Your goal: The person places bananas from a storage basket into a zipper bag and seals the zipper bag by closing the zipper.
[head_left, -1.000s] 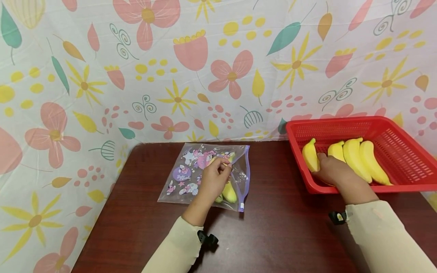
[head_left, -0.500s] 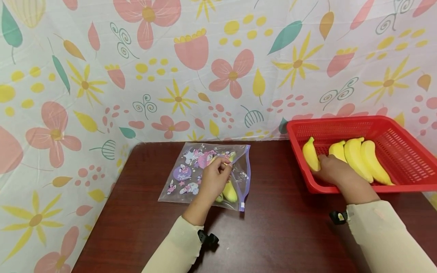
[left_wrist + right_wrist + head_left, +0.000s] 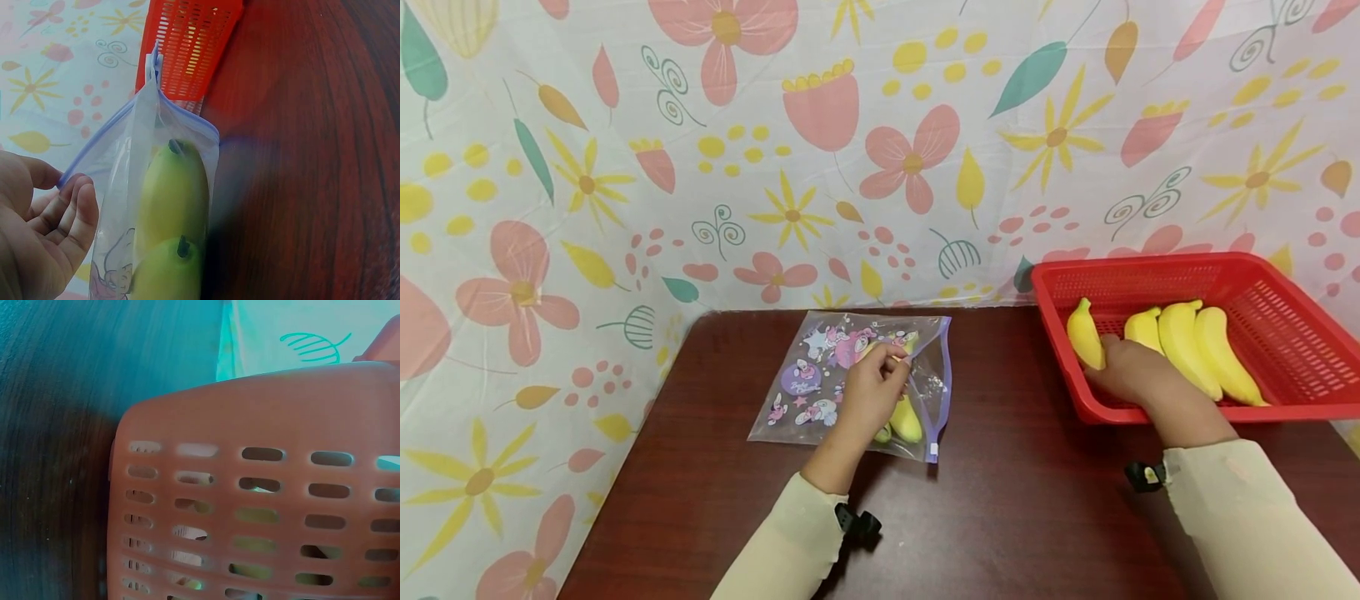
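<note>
A clear zip bag [image 3: 790,408] with pink and purple cartoon prints lies on the table, its purple zip edge facing right. My left hand [image 3: 868,387] pinches the upper layer at its mouth, lifting it apart from the lower layer. Inside, the left wrist view shows two yellow-green bananas [image 3: 174,194], stem ends toward the opening. My right hand [image 3: 1131,371] reaches into a red basket [image 3: 1292,410], against the leftmost banana [image 3: 1084,335] and over its lower end. Its fingertips are hidden, so I cannot tell whether they grip it. The right wrist view shows mostly the basket's slotted wall [image 3: 262,412].
Three more yellow bananas [image 3: 1187,350] lie side by side in the basket, right of my right hand. Dark red-brown table [image 3: 1000,500] stretches between bag and basket. A flower-printed cloth [image 3: 880,167] hangs behind the table and along its left side.
The head view has shifted very slightly. Both hands, the bag and the bananas keep their places.
</note>
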### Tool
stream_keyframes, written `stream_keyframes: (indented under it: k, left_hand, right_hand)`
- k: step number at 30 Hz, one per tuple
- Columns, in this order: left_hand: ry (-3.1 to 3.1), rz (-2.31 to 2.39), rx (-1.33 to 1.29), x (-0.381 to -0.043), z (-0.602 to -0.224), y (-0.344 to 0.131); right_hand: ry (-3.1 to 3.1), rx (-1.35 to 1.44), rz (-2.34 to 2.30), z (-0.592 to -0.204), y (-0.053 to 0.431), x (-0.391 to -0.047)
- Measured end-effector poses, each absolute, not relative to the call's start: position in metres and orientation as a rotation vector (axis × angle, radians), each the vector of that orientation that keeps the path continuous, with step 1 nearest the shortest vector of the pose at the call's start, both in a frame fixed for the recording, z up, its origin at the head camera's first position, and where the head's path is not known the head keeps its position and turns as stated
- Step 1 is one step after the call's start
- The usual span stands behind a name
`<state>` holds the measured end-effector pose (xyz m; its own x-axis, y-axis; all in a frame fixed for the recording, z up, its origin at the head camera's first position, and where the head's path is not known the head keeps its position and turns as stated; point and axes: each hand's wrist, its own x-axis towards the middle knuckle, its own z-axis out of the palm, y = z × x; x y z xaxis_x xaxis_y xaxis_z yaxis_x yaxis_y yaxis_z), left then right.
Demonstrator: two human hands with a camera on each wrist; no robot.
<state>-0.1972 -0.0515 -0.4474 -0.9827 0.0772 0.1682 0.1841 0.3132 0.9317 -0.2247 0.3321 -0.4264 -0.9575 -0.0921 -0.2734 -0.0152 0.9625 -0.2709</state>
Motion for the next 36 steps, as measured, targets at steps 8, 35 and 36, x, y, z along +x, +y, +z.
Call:
stream_keyframes:
  k: [8,35,36]
  left_hand:
    - [-2.481,-1.768,-0.256,-0.198,-0.447,-0.05]
    - [-2.483,-1.745,-0.244,-0.197,-0.447,-0.051]
    - [-2.482,-1.746,-0.243,-0.197,-0.447,-0.051]
  right_hand:
    - [2.884,-0.059,-0.431,-0.423,0.335,-0.221]
    - [3.127,0.1,-0.648,-0.403,0.319,-0.211]
    - [3.14,0.095,-0.66,-0.402,0.317,-0.211]
